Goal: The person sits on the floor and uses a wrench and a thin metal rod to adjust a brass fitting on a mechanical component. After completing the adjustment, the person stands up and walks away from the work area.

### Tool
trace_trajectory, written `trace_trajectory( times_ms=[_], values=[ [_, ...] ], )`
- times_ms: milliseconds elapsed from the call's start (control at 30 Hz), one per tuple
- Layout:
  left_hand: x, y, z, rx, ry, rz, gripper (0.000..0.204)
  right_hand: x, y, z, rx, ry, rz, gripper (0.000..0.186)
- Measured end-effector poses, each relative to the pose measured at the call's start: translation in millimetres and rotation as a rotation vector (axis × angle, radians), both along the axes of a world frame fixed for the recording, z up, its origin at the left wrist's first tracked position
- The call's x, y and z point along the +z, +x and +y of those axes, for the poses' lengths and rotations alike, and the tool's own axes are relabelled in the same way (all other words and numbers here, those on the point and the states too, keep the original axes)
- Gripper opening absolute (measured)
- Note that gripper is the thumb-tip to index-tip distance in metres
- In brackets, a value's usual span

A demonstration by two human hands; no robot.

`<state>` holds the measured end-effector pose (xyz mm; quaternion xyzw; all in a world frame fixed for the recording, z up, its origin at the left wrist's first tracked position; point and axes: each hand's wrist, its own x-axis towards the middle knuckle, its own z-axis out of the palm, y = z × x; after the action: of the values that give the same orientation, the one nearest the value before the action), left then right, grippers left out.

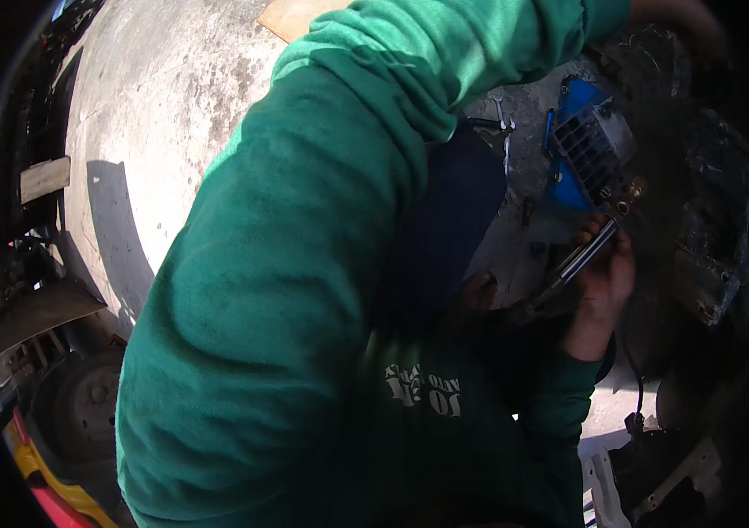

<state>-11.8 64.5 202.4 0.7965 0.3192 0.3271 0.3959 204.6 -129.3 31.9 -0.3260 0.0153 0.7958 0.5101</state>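
Observation:
My left arm, in a green sleeve, stretches across the view, and my left hand reaches to the dark upper right, where its fingers are hidden in shadow. My right hand is closed around a shiny silver bar-shaped tool, held at a slant with its lower end pointing down and to the left. The tool's exact kind does not show. Just beyond the right hand, a blue case lies on the ground with a dark gridded tray over it. Small brass-coloured round parts are beside that tray.
Wrenches lie on the stained concrete floor left of the case. Dark metal machine parts fill the right side. A thin black cable or hose hangs below my right hand. At the far left are a wheel and a wooden block.

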Motion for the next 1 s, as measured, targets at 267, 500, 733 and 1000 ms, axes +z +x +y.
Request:
trace_trajectory(
  times_ms=[267, 500, 733, 1000],
  values=[
    [-11.1, -1.1, 0.1, -0.139, 0.164, 0.143, 0.030, -14.0, 10.4, -1.7, -0.028, -0.121, -0.016, 0.031],
    [-34.8, -45.8, -4.8, -0.159, 0.113, 0.222, 0.029, 18.6, -20.5, -6.2, -0.200, -0.117, -0.106, 0.031],
    [-3.9, -109.4, -29.9, -0.102, 0.126, 0.414, 0.028, 13.6, -21.0, 1.3, -0.160, -0.168, -0.029, 0.029],
    [12.6, -115.2, -39.8, -0.112, 0.207, 0.468, 0.027, 10.1, -33.5, 0.4, -0.126, -0.092, 0.010, 0.029]
  ],
)
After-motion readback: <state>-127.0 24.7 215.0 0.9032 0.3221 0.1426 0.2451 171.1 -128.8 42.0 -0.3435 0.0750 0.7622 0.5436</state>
